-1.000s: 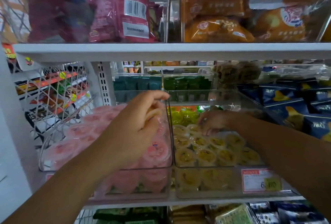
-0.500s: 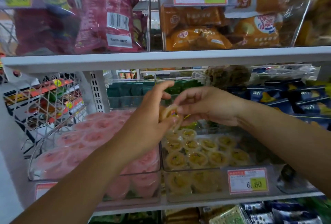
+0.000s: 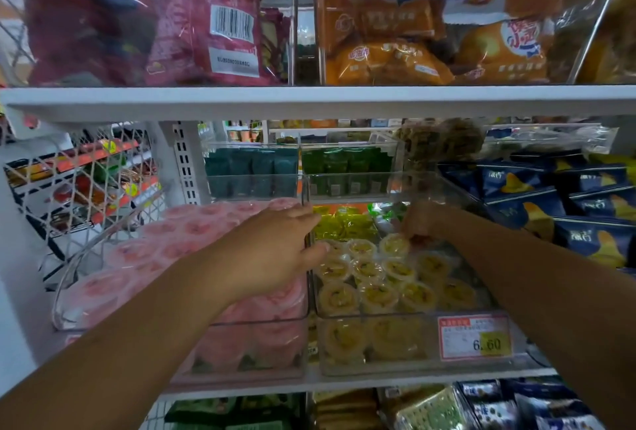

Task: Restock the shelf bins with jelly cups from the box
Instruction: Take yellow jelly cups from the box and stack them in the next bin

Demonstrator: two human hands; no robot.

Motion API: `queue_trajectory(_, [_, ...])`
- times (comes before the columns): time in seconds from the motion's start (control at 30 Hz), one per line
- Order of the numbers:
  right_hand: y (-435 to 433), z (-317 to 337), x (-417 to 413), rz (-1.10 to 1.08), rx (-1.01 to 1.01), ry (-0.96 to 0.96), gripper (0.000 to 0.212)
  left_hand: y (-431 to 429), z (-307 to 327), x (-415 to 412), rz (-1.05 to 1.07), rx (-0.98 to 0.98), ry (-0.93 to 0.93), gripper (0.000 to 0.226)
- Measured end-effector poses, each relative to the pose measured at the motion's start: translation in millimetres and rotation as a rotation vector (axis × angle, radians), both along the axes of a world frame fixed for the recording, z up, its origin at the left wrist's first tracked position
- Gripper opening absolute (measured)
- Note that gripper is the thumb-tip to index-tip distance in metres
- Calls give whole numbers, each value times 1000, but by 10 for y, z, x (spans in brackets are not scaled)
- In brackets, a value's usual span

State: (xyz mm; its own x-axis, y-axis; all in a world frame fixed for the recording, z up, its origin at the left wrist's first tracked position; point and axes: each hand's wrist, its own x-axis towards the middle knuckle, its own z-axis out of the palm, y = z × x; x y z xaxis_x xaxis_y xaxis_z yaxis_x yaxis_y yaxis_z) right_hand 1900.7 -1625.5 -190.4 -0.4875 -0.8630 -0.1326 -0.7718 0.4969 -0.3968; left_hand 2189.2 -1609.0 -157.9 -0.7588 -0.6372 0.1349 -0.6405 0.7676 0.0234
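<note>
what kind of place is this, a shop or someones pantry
Most likely a small grocery or convenience store: printed price tags on the fronts of clear bins, white shelves packed with bagged snacks, and many identical jelly cups set out in rows.

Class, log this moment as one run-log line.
left hand: open, over pink bin edge | right hand: curled on yellow jelly cup, back row of yellow bin

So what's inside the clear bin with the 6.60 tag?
Yellow jelly cups in layers; the right hand holds one at the back. Upper cups and the price tag hide most below.
</note>
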Motion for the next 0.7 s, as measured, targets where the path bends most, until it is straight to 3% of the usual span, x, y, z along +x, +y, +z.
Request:
queue_trajectory(0.03, [-14, -57, -17, -1, -6, -84, 3, -3, -6, 12, 1, 11, 4, 64])
queue_trajectory(0.13, [18, -83, -12, 25, 18, -154, 27, 9, -27, 37, -7, 25, 21, 63])
queue_trajectory(0.23, [117, 74, 77, 104, -36, 121, 33, 23, 4, 8, 2, 9, 7, 62])
queue_trajectory(0.3, [248, 233, 138, 154, -167, 172, 33, 70, 33, -10, 10, 6, 36, 62])
queue_trajectory(0.37, [507, 363, 258, 214, -382, 49, 30, 203, 45, -13, -11, -14, 172, 62])
queue_trajectory(0.47, [1317, 391, 675, 277, -799, -297, 21, 701, -77, 159, -142, -170, 570, 46])
queue_trajectory(0.5, [1620, 322, 788, 322, -848, -416, 18, 897, -187, 246, -201, -173, 665, 39])
queue_trajectory(0.53, [1902, 221, 888, 389, -799, -542, 17, 1078, -345, 343, -249, -88, 711, 34])
queue_trajectory(0.6, [2290, -191, 996, 588, -379, -801, 21, 1364, -803, 525, -244, 276, 592, 26])
queue_trajectory(0.63, [2373, -473, 990, 662, -83, -887, 25, 1445, -1092, 582, -195, 473, 439, 26])
queue_trajectory(0.7, [2412, -1226, 1003, 718, 359, -881, 23, 1535, -1818, 640, -131, 674, 76, 31])
